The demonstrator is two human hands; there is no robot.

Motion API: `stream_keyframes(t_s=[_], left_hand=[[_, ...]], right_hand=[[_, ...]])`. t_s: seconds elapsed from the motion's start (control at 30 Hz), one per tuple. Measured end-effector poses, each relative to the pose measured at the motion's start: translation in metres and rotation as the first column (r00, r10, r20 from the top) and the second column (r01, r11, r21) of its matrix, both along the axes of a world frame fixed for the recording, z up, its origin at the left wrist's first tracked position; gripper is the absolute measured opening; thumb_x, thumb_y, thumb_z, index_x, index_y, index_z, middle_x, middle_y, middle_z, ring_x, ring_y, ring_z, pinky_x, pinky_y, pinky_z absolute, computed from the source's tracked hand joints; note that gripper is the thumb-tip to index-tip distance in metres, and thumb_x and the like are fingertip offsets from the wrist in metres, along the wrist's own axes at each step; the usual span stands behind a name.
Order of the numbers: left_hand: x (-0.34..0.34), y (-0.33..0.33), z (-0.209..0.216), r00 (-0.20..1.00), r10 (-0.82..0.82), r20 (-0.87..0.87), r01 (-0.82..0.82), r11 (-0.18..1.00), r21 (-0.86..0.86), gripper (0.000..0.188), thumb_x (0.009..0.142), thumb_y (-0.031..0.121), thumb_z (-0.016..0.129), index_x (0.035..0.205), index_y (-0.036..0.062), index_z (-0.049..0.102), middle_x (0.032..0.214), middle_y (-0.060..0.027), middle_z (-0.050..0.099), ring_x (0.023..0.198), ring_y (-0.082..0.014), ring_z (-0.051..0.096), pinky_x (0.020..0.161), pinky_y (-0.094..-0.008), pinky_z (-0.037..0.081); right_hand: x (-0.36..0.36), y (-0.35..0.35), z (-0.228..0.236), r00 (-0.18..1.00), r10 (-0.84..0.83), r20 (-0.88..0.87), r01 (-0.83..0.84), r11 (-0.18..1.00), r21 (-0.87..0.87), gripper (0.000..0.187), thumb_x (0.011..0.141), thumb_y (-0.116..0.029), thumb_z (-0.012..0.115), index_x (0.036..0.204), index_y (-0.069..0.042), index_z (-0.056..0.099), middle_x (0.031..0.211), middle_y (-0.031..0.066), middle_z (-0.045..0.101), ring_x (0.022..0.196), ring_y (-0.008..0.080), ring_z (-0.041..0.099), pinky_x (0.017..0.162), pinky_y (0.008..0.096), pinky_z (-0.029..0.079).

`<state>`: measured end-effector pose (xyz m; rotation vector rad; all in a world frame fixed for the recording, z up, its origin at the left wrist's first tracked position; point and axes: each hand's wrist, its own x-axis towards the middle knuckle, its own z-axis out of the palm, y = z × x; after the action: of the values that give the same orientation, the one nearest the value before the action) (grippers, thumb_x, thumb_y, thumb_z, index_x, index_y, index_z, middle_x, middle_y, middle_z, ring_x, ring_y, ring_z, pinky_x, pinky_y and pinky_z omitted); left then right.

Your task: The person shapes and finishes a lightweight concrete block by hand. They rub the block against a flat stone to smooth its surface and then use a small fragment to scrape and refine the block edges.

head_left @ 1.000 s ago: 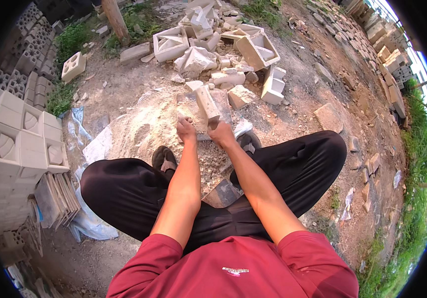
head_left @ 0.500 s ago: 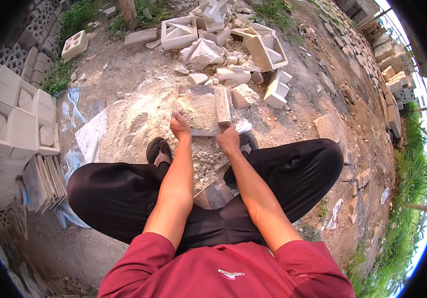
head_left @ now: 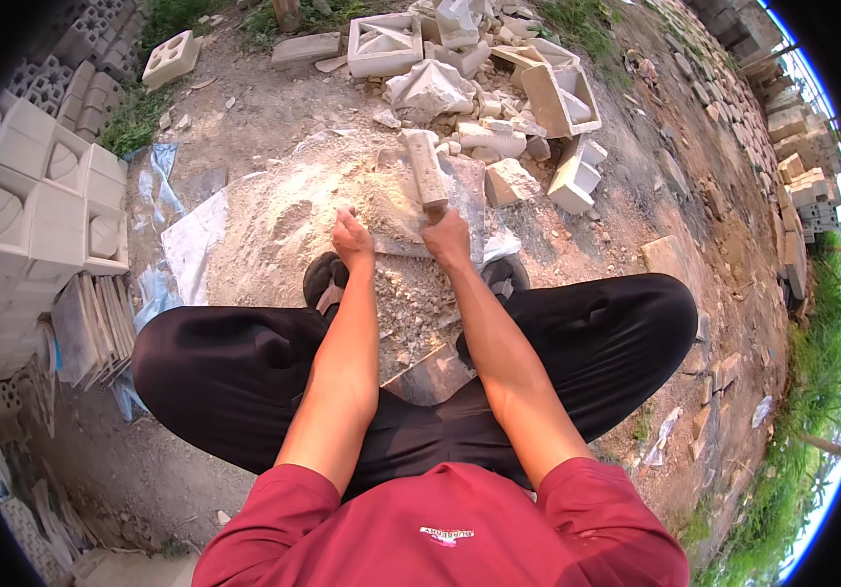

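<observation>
My right hand (head_left: 447,241) is closed around the handle end of a dust-coated wooden mallet (head_left: 425,168), whose long blocky body points away from me and leans left. Beneath the mallet lies a flat grey slab (head_left: 468,191), partly covered with crumbled pale powder (head_left: 288,201). At the slab's near left side my left hand (head_left: 352,239) is closed, fingers curled by the powder. Whether it grips a small piece is too hard to tell. Both hands are above the ground between my shoes (head_left: 325,282).
Broken pale blocks and moulded pieces (head_left: 430,88) are heaped beyond the slab. Pale ornamental blocks (head_left: 54,201) are stacked at the left, above leaning thin boards (head_left: 98,333). White sheeting (head_left: 194,240) lies left of the powder. Grass (head_left: 812,382) borders the right side.
The mallet has swung left over the slab, its far end tilting leftward. My left hand stays near the slab's left side. The whole view has shifted slightly.
</observation>
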<state>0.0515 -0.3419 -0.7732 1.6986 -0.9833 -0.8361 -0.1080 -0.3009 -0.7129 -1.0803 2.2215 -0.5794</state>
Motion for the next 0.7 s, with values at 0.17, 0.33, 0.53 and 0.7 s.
stream_keyframes(t_s=[0.17,0.33,0.53,0.7], left_hand=[[-0.046,0.002,0.001,0.987,-0.153,0.053,0.151,0.987,0.051,0.065,0.102,0.048,0.026,0.13,-0.004,0.054,0.123,-0.0276,0.06,0.118,-0.0431,0.054,0.101,-0.0429,0.041],[-0.033,0.012,-0.013,0.966,-0.252,0.054,0.252,0.968,0.004,0.063,0.102,0.046,0.027,0.134,-0.0025,0.049,0.127,-0.0279,0.057,0.121,-0.0429,0.052,0.102,-0.0425,0.041],[-0.012,0.03,0.005,0.903,-0.392,0.175,0.387,0.92,0.06,0.06,0.102,0.045,0.026,0.135,0.0007,0.05,0.122,-0.0317,0.058,0.116,-0.045,0.055,0.098,-0.0448,0.044],[-0.017,0.018,0.021,0.937,-0.31,0.162,0.311,0.95,0.019,0.066,0.101,0.05,0.024,0.135,-0.0003,0.049,0.117,-0.0322,0.06,0.114,-0.0471,0.055,0.097,-0.0464,0.044]], right_hand=[[-0.069,0.017,-0.005,0.98,-0.168,-0.106,0.173,0.984,0.035,0.05,0.074,-0.028,0.068,0.107,0.008,0.056,0.103,0.0321,0.065,0.101,0.0431,0.064,0.088,0.0459,0.051],[-0.004,0.038,-0.016,0.99,-0.129,-0.049,0.131,0.99,0.044,0.053,0.073,-0.024,0.07,0.108,0.011,0.053,0.101,0.0328,0.064,0.1,0.0436,0.064,0.086,0.0465,0.052],[0.03,-0.008,-0.013,0.998,0.059,-0.023,-0.058,0.997,0.052,0.048,0.073,-0.019,0.067,0.109,0.008,0.05,0.101,0.0321,0.064,0.1,0.0442,0.064,0.086,0.0457,0.053],[0.006,-0.03,-0.02,0.987,0.064,0.149,-0.066,0.998,0.003,0.048,0.072,-0.024,0.069,0.106,0.006,0.054,0.101,0.0306,0.065,0.099,0.0443,0.064,0.084,0.0459,0.053]])
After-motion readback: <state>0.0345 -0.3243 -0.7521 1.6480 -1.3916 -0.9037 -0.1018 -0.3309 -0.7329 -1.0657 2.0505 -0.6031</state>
